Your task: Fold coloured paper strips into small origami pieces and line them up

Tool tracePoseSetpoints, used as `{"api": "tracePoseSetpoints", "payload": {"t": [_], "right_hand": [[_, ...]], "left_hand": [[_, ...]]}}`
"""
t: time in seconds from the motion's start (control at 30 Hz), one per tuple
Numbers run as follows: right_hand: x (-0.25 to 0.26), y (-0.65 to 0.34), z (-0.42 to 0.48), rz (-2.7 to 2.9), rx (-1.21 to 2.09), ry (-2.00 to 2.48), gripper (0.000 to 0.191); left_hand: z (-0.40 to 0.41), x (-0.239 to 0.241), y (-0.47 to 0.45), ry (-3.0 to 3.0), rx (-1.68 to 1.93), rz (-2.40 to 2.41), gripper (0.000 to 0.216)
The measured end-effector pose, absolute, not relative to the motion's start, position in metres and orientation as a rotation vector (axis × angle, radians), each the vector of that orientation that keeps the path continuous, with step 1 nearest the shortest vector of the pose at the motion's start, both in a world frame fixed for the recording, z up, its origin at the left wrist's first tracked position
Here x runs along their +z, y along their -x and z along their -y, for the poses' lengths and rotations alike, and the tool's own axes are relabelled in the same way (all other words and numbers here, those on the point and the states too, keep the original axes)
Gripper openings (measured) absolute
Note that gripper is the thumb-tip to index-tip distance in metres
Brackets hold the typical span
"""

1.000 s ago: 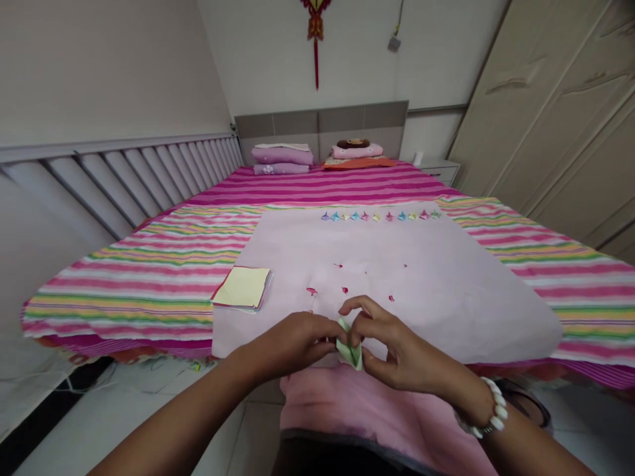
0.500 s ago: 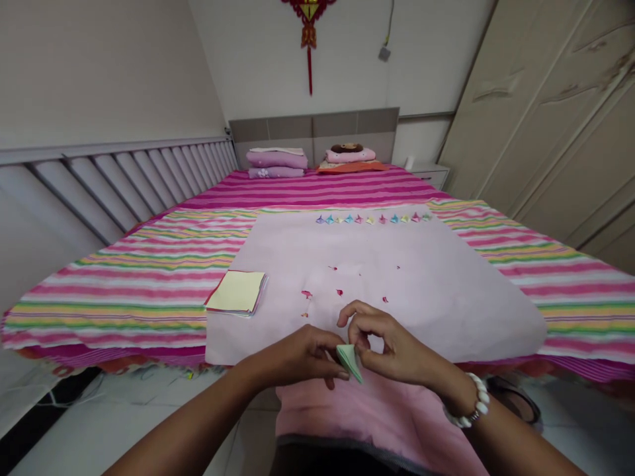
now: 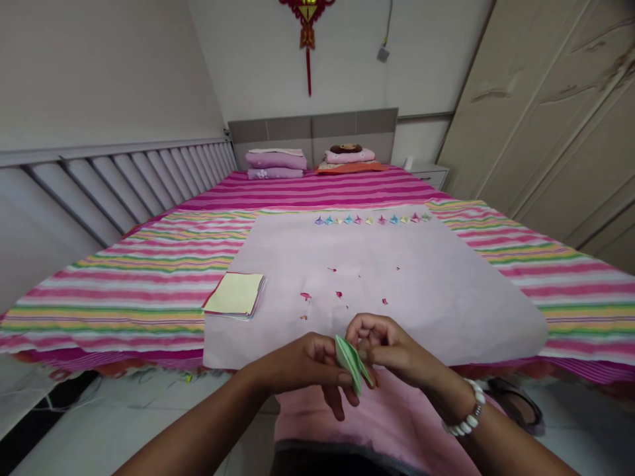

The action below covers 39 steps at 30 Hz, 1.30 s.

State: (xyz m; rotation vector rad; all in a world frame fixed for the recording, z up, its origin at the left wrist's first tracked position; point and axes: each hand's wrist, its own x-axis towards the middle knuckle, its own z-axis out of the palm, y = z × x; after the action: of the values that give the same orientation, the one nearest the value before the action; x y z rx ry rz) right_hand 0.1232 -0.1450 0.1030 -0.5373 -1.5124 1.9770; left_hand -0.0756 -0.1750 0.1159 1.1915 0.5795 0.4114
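Note:
A small folded piece of light green paper [image 3: 350, 362] is held up between my two hands, just over the near edge of the bed. My left hand [image 3: 317, 370] grips its left side, thumb in front and fingers behind. My right hand [image 3: 387, 344] pinches at its upper right side with curled fingers; the fingertips are partly hidden behind the paper. The folded layers are spread a little apart at the lower right. A white bracelet circles my right wrist.
A pale sheet [image 3: 436, 291] covers the bed's near middle, with small red scraps [image 3: 338, 294] on it. At its left edge lies a stack of square paper [image 3: 234, 293], yellow on top. A row of small folded paper pieces [image 3: 358, 219] lines its far edge.
The green paper has been turned and its layers show wider apart. My right hand's fingers have curled in closer to it, and my left fingers have extended further below.

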Motion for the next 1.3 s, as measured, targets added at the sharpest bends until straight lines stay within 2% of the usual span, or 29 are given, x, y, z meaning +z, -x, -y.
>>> {"api": "tracePoseSetpoints", "payload": {"t": [0.23, 0.5, 0.6, 0.83, 1.0, 1.23, 1.3], "right_hand": [[0.100, -0.121, 0.147, 1.430, 2.087, 0.466, 0.023], [0.102, -0.125, 0.148, 1.507, 2.032, 0.556, 0.024], [0.102, -0.125, 0.147, 1.578, 1.906, 0.613, 0.024], [0.106, -0.126, 0.150, 1.739, 1.475, 0.613, 0.012], [0.108, -0.123, 0.155, 1.754, 1.232, 0.635, 0.011], [0.098, -0.118, 0.156, 1.553, 1.368, 0.674, 0.013], [0.097, -0.117, 0.157, 1.486, 1.396, 0.725, 0.017]], "left_hand": [[0.175, 0.114, 0.076, -1.163, 0.448, -0.528, 0.033], [0.176, 0.111, 0.079, -1.186, 0.528, -0.682, 0.024], [0.179, 0.113, 0.074, -1.288, 0.605, -0.832, 0.020], [0.187, 0.119, 0.068, -1.709, 0.923, -1.063, 0.009], [0.191, 0.120, 0.069, -1.879, 1.051, -1.093, 0.013], [0.194, 0.118, 0.068, -1.866, 1.051, -1.154, 0.016], [0.195, 0.114, 0.066, -1.741, 1.068, -1.174, 0.024]]}}
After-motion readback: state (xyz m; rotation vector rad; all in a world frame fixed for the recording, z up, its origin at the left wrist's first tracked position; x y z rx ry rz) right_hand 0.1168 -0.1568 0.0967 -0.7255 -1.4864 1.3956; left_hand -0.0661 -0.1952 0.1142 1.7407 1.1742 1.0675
